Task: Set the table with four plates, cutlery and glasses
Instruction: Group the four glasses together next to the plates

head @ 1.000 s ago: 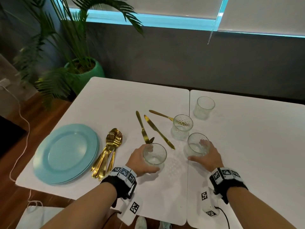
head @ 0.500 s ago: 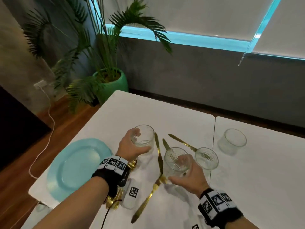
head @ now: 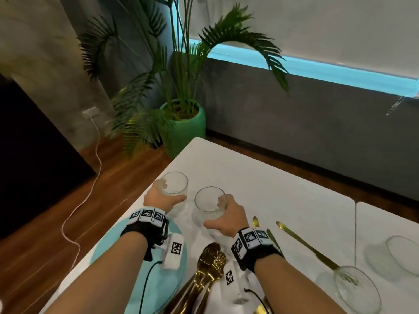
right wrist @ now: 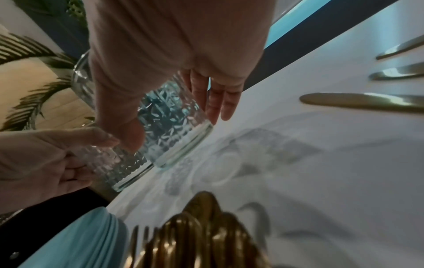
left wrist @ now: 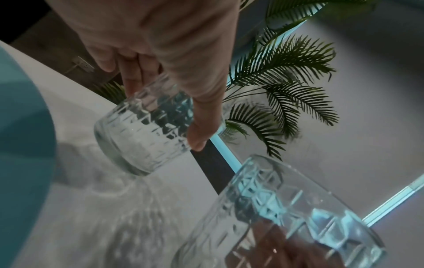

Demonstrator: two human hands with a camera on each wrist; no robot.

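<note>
My left hand [head: 166, 196] grips a clear patterned glass [head: 175, 185] near the white table's [head: 283, 191] far-left edge. My right hand [head: 223, 214] grips a second glass [head: 208, 203] just to its right. In the left wrist view the left hand [left wrist: 164, 116] wraps its glass [left wrist: 142, 134] low over the table, with the other glass [left wrist: 286, 214] close by. In the right wrist view the right hand [right wrist: 176, 127] holds its glass [right wrist: 169, 125] just over the surface. Teal plates [head: 138, 275] lie stacked under my left forearm. A pile of gold cutlery [head: 209, 266] sits beside them.
Gold knives [head: 306, 245] lie to the right of my right wrist. Two more glasses [head: 356, 288] [head: 405, 252] stand at the right. A potted palm [head: 183, 123] stands off the table's far-left corner. A white cable [head: 79, 207] runs across the wooden floor.
Both hands have carried their glasses from the table's middle, past the cutlery, to the far-left area beyond the plates. The head view has swung left.
</note>
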